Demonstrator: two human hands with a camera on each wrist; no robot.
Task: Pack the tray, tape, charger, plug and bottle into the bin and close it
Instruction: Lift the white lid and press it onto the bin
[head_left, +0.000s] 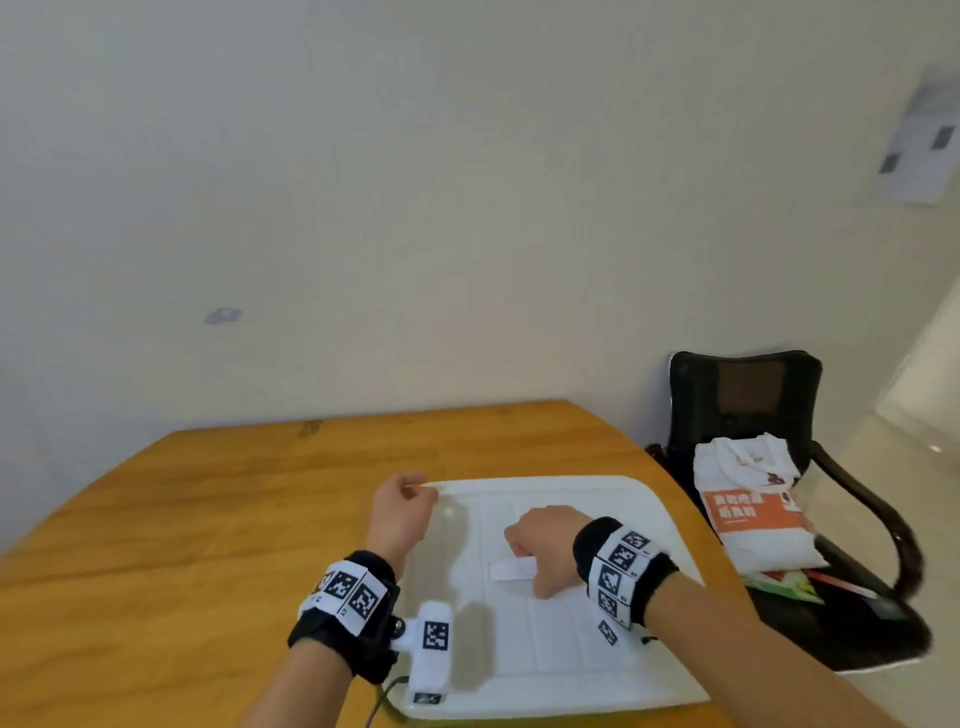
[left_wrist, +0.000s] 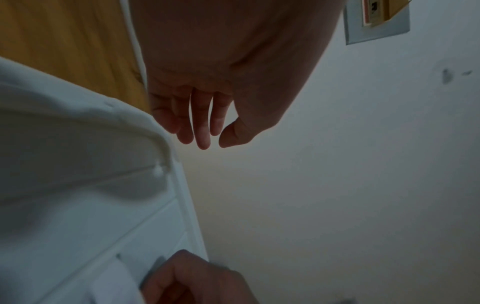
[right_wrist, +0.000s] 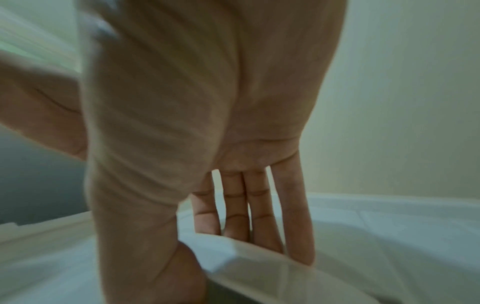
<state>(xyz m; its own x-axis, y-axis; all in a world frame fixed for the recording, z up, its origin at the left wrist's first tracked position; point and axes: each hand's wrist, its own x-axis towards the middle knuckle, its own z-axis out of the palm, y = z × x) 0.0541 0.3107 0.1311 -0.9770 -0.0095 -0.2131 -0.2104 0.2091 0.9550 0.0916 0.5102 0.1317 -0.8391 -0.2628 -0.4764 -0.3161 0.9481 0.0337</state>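
The white bin stands on the wooden table with its lid lying flat on top. Nothing of the tray, tape, charger, plug or bottle shows in any view. My right hand is at the lid's middle. Its fingers reach behind the white lid handle and the thumb lies on the near side, so it pinches the handle. My left hand hovers at the lid's far left corner. Its fingers hang loosely curled beside the lid's edge and hold nothing.
A black office chair stands right of the table, carrying a white bag with an orange label. The wall runs just behind the table's far edge, with a paper sheet stuck high on the right. The bin's left shows bare wood.
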